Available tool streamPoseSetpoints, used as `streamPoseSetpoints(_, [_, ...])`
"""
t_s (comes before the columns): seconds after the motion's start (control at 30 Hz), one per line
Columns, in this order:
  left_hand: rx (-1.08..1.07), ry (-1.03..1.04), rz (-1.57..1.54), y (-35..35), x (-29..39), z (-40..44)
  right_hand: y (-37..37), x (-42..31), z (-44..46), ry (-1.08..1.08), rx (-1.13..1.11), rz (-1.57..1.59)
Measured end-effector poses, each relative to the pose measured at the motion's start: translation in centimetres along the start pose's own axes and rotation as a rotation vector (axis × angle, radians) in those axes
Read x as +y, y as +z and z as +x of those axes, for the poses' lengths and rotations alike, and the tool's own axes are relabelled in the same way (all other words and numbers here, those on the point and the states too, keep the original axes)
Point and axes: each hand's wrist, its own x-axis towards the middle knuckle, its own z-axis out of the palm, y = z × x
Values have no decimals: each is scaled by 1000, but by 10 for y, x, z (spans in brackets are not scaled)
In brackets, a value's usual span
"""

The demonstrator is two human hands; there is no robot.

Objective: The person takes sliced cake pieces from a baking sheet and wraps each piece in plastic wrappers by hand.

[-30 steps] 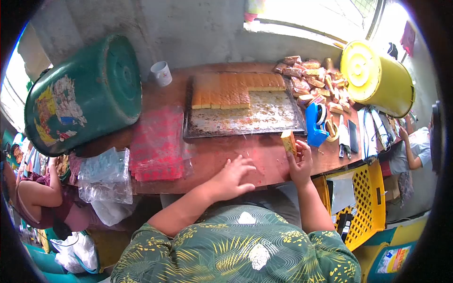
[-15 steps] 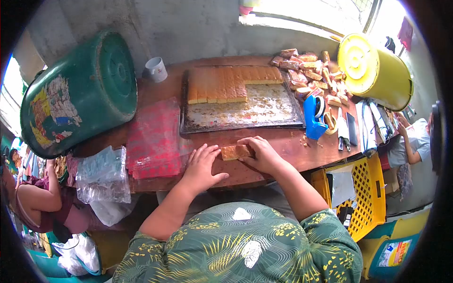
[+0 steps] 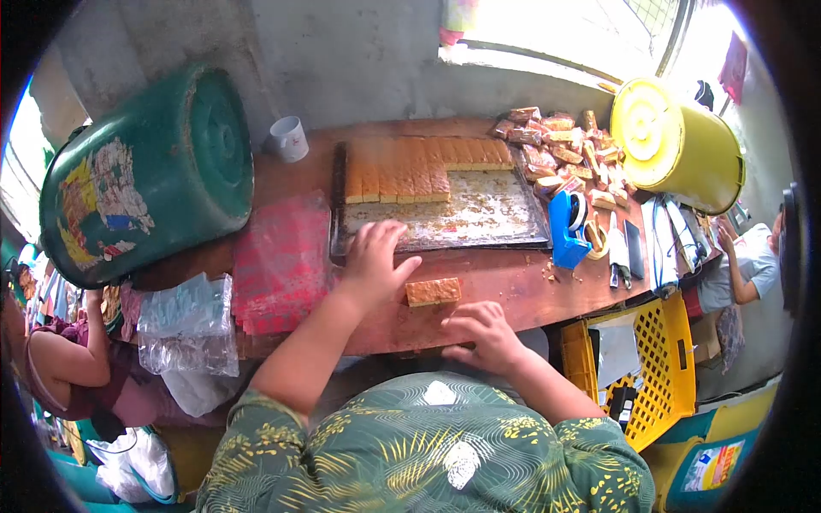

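A brown-topped slice of cake (image 3: 434, 291) lies on the wooden table between my hands, touched by neither. My left hand (image 3: 375, 261) is up at the front edge of the baking tray (image 3: 496, 208), thumb and fingers apart, nothing in it. Lower down, by the table's near edge, my right hand (image 3: 486, 335) is empty, its fingers loosely bent and apart from the thumb. On the tray, the sheet of cake (image 3: 398, 171) is cut into strips at its left and back, and crumbs cover the bare metal.
Red-stained plastic sheets (image 3: 282, 265) and clear bags (image 3: 188, 325) lie to the left. Wrapped slices (image 3: 560, 145) are heaped at the back right, near a blue tape dispenser (image 3: 566, 231). A green drum (image 3: 145, 179), yellow bucket (image 3: 676, 145) and yellow crate (image 3: 654, 368) flank the table.
My right hand has let go of the cake slice and drawn back toward the table's edge. My left hand has moved away from the slice, up to the tray.
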Motion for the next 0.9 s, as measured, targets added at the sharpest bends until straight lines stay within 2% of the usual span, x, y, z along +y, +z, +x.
streamPoseSetpoints(0.1, [-19, 67, 230, 13, 5, 27, 3, -2, -6, -64, -81, -34])
streamPoseSetpoints(0.2, [-255, 49, 148, 5, 10, 45, -10, 2, 7, -58, -84, 13])
streamPoseSetpoints(0.23, [-200, 125, 169, -2, 19, 45, -13, 5, 12, -46, -84, 14])
streamPoseSetpoints(0.3, [-370, 9, 12, -24, 41, 44, -25, 8, 31, -38, -74, 22])
streamPoseSetpoints(0.33, [-454, -51, -64, -31, 47, 44, -32, 6, 46, -106, 59, -42])
streamPoseSetpoints(0.37, [-450, -25, -241, -26, 39, 38, -41, -1, 62, -142, 170, -136])
streamPoseSetpoints(0.4, [-446, -20, -269, -28, 43, 33, -47, -3, 74, -180, 281, -231])
streamPoseSetpoints(0.47, [-435, -10, -323, -37, 55, 20, -51, 6, 90, -210, 235, -198])
streamPoseSetpoints(0.5, [-385, 56, -218, -38, 59, 13, -49, 9, 94, -224, 213, -179])
streamPoseSetpoints(0.57, [-287, 187, -8, -37, 68, 2, -40, 21, 93, -65, 43, -20])
streamPoseSetpoints(0.63, [-300, 188, 81, -30, 66, -4, -39, 18, 95, 139, -111, 151])
streamPoseSetpoints(0.73, [-274, 204, 125, -25, 63, -9, -30, 16, 87, 71, 6, 148])
streamPoseSetpoints(0.77, [-276, 190, 110, -25, 65, -10, -22, 28, 80, 75, -93, 89])
streamPoseSetpoints(0.87, [-278, 168, 93, -18, 61, -16, -10, 40, 68, -20, -15, 35])
streamPoseSetpoints(0.9, [-280, 163, 93, -14, 57, -20, -8, 40, 66, 14, -33, 17])
